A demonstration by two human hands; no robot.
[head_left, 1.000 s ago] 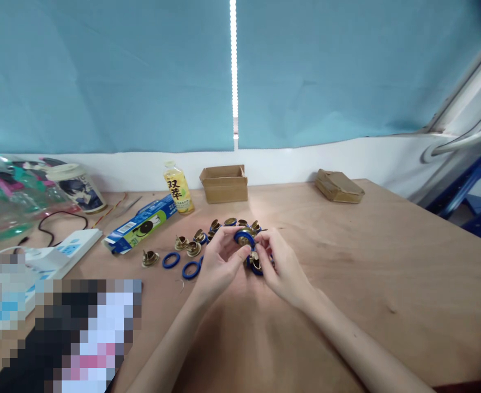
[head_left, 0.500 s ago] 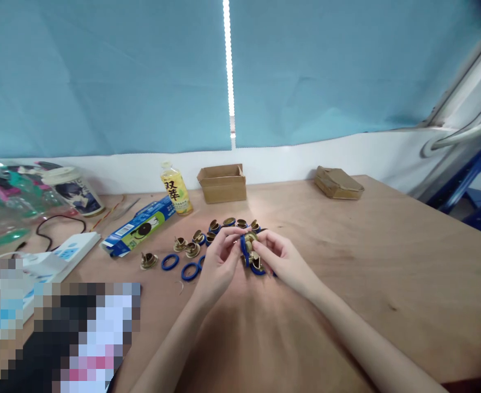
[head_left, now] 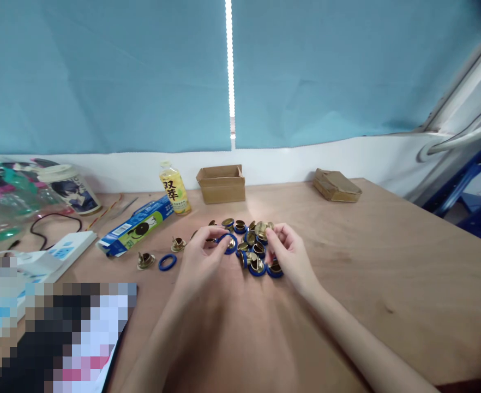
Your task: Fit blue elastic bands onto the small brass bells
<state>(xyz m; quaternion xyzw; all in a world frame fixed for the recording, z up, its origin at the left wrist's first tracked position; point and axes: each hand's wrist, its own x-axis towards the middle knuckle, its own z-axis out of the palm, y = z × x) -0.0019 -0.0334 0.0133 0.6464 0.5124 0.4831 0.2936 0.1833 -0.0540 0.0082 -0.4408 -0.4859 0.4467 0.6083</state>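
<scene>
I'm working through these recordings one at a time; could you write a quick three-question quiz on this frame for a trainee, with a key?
1. True or false: the yellow-labelled bottle stands left of the open cardboard box.
2. Fill in the colour: between the left hand and right hand lie brass-coloured pieces, several with ____ rings.
3. Which hand is nearer the bare ring on the table: A left, B right, C both alike?

Key: 1 true; 2 blue; 3 A.
</scene>
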